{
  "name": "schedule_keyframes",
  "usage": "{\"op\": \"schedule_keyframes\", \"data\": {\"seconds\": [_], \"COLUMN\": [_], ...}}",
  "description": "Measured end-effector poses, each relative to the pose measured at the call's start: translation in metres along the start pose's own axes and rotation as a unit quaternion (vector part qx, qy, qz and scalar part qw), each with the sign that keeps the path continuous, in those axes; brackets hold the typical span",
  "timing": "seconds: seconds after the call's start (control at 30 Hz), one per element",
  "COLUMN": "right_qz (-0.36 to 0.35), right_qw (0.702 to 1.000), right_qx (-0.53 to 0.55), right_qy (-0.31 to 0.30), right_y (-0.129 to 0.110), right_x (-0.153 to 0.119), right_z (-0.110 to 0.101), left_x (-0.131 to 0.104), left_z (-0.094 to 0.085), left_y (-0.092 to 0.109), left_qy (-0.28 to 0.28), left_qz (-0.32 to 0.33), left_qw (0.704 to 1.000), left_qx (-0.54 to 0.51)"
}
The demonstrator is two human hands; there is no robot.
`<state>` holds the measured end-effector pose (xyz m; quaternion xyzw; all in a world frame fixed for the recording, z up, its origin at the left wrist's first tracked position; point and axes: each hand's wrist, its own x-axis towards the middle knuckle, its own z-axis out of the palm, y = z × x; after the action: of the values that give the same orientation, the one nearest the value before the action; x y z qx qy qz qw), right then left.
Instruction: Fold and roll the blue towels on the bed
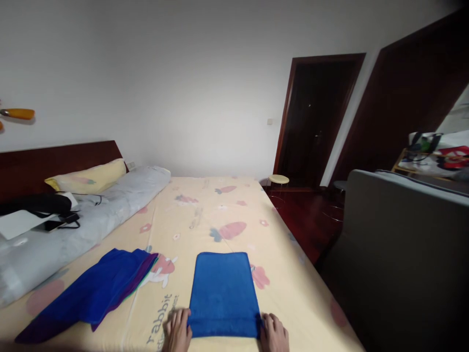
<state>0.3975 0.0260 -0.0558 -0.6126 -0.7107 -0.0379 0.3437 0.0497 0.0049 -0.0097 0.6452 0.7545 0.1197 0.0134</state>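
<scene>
A blue cloth [224,293] lies flat as a near-rectangle on the bed, with a crease or fold line across its near end. My left hand [179,328] is at its near left corner, fingers curled and pinching the edge. At the near right corner, my right hand [274,332] grips the opposite edge in the same way, thumb hidden. To the left rests a loose pile of cloths [98,288], royal blue on top with purple and a thin green edge showing beneath.
A cream printed sheet covers the bed [205,210]. Along the headboard side are a grey rolled quilt [128,205], a yellow pillow [91,178] and a phone [53,225] with cables. Right of the bed stand a stool [279,180] and a dark grey panel [395,254].
</scene>
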Motion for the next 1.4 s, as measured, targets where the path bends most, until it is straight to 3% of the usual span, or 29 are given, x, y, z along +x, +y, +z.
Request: {"op": "schedule_keyframes", "data": {"seconds": [0.13, 0.3, 0.4, 0.53, 0.63, 0.8, 0.87, 0.97, 1.07, 1.17, 1.27, 1.4], "right_qz": [-0.041, 0.014, 0.013, 0.003, -0.036, -0.097, -0.102, -0.112, -0.096, -0.088, -0.066, -0.022], "right_qw": [0.999, 0.998, 0.995, 0.994, 0.998, 0.992, 0.99, 0.988, 0.99, 0.991, 0.992, 0.997], "right_qx": [-0.004, -0.055, -0.098, -0.111, -0.047, 0.061, 0.072, 0.077, 0.078, 0.072, 0.064, 0.033], "right_qy": [0.013, -0.002, -0.014, 0.007, 0.013, -0.051, -0.07, -0.077, -0.065, -0.078, -0.088, -0.067], "right_y": [-0.006, -0.028, -0.04, -0.055, -0.077, -0.111, -0.106, -0.075, -0.035, -0.01, -0.007, -0.018], "right_x": [-0.004, 0.003, 0.01, 0.013, 0.012, 0.006, 0.003, -0.002, -0.004, -0.005, -0.005, -0.008], "right_z": [0.006, -0.003, -0.006, 0.002, 0.016, 0.043, 0.049, 0.045, 0.025, 0.002, -0.008, 0.0], "left_x": [-0.003, -0.007, -0.005, -0.004, -0.006, -0.012, -0.013, -0.011, -0.012, -0.014, -0.016, -0.019], "left_z": [-0.009, -0.017, -0.014, 0.008, 0.031, 0.063, 0.069, 0.068, 0.052, 0.029, 0.014, 0.018], "left_y": [0.009, 0.027, 0.038, 0.052, 0.069, 0.094, 0.09, 0.063, 0.029, 0.005, -0.002, 0.001], "left_qy": [-0.057, -0.01, -0.017, 0.002, 0.017, 0.028, 0.046, 0.088, 0.117, 0.104, 0.097, 0.151], "left_qz": [0.019, -0.018, -0.038, -0.025, 0.026, 0.075, 0.069, 0.052, 0.018, 0.004, 0.005, 0.038], "left_qw": [0.998, 0.999, 0.997, 0.998, 0.999, 0.996, 0.996, 0.994, 0.993, 0.994, 0.995, 0.988], "left_qx": [-0.005, 0.026, 0.06, 0.063, 0.012, -0.033, -0.035, -0.023, 0.008, 0.017, 0.012, 0.008]}}
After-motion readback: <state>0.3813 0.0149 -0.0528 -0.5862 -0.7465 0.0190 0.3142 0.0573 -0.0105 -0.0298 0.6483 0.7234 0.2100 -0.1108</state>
